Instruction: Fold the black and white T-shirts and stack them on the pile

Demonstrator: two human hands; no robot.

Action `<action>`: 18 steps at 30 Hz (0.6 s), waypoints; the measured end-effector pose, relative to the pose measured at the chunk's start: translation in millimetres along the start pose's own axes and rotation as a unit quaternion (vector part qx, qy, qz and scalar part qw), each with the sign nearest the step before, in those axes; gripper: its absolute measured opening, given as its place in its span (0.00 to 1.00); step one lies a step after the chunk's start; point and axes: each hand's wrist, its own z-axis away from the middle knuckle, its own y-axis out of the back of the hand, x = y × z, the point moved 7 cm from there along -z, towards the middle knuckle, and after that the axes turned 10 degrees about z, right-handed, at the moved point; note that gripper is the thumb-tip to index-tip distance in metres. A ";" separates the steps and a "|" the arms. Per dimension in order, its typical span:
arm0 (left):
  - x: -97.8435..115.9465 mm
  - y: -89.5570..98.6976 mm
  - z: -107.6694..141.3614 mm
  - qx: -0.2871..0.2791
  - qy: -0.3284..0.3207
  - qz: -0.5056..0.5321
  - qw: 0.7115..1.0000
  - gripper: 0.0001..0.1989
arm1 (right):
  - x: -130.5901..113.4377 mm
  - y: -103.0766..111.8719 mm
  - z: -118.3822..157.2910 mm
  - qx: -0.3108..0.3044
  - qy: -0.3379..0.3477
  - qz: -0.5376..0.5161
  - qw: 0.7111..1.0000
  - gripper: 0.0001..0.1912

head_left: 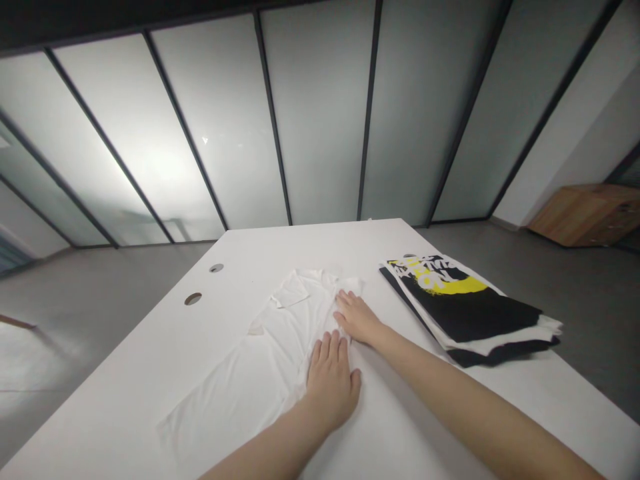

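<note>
A white T-shirt (265,360) lies on the white table (420,427), folded lengthwise, with its collar end away from me and a sleeve turned back over the body. Flat on its right edge rests my left hand (331,380), fingers stretched out. Farther up, near the shoulder on that same side, my right hand (356,317) presses down with its fingers extended. Neither hand grips the cloth. Light creases run through the fabric beside my fingers.
To the right, a stack of folded shirts (470,313), black and white with a yellow print on top, sits at the table edge. Two round holes (193,299) pierce the tabletop at left. Frosted glass panels (320,120) stand behind; a wooden cabinet (585,213) is far right.
</note>
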 end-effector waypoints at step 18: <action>-28.8 -1.5 -0.6 0.040 0.027 -0.046 0.998 0.37 | 42.4 -0.8 -63.2 -0.098 -0.207 0.059 0.972 0.42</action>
